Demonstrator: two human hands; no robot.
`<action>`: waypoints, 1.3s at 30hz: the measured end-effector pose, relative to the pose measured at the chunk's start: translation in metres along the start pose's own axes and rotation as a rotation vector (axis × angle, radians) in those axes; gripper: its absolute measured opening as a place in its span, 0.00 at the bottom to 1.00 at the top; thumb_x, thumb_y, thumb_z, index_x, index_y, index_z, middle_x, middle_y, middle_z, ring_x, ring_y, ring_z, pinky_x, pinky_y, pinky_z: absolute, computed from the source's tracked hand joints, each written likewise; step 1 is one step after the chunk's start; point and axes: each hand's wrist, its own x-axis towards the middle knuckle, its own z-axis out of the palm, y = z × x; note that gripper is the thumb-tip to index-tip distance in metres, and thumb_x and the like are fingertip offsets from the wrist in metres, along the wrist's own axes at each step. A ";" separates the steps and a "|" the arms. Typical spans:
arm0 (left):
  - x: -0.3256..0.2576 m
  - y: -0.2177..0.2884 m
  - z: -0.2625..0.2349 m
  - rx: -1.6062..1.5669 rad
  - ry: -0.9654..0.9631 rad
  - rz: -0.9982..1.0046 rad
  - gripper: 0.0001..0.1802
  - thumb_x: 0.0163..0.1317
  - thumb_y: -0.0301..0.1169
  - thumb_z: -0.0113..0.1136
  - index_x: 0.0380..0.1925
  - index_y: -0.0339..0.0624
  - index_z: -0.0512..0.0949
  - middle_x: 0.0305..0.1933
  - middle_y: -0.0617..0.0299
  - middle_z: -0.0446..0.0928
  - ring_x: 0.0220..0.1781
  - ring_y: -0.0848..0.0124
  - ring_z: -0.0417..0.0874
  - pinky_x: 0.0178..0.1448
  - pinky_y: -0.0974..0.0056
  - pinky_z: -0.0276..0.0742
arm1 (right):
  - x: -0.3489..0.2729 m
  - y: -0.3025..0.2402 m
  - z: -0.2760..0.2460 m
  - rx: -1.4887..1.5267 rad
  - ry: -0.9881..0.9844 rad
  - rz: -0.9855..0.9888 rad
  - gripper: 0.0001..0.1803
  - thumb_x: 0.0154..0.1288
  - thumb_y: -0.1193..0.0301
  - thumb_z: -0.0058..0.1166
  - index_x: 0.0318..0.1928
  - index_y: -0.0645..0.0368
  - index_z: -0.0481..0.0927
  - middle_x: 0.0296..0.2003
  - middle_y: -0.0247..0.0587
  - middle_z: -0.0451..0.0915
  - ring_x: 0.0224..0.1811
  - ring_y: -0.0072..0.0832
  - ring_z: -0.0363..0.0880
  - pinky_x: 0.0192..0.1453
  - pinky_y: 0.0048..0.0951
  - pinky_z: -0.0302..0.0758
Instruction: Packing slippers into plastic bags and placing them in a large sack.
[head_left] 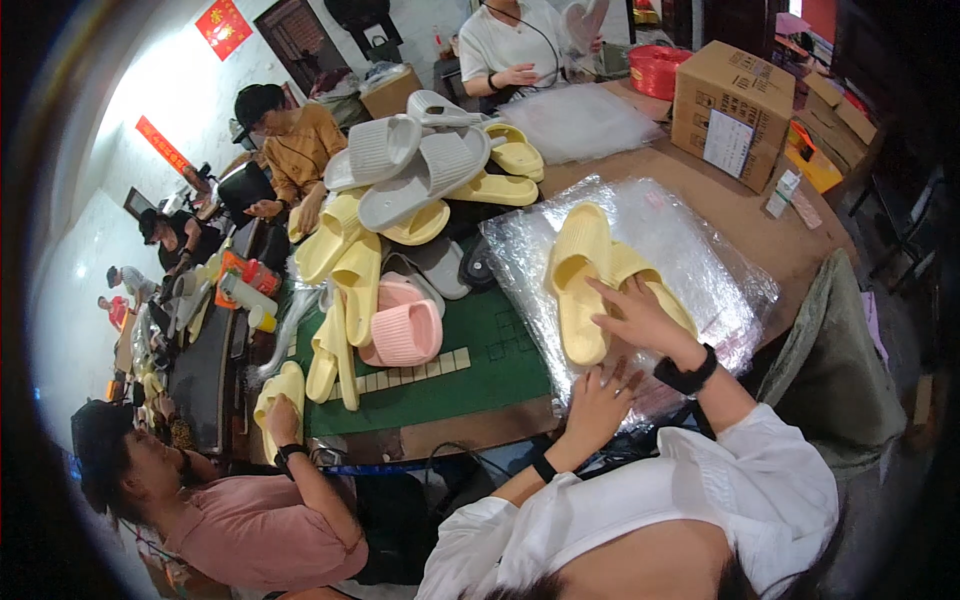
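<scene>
Two yellow ribbed slide slippers lie side by side on a stack of clear plastic bags (520,240). The left yellow slipper (579,300) points away from me; the right yellow slipper (632,262) is partly covered by my right hand (645,315). That hand is open, fingers spread, its fingertips at the inner edge of the left slipper. My left hand (600,408) rests at the near edge of the bags, just below the slippers, fingers apart and holding nothing visible. Black bands circle both my wrists.
Left of the bags rises a pile of grey slippers (428,170), yellow ones and a pink slipper (405,325). A green mat (480,370) covers the near table. Beyond stand a cardboard box (735,105) and red twine roll (657,72). A co-worker (240,510) handles a yellow slipper at left.
</scene>
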 end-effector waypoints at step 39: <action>-0.003 -0.005 0.004 -0.014 -0.148 -0.005 0.28 0.60 0.46 0.54 0.62 0.57 0.68 0.64 0.56 0.63 0.68 0.47 0.57 0.65 0.30 0.47 | -0.046 0.024 0.012 0.245 0.129 0.199 0.19 0.58 0.75 0.52 0.51 0.47 0.80 0.61 0.59 0.62 0.52 0.49 0.74 0.57 0.38 0.71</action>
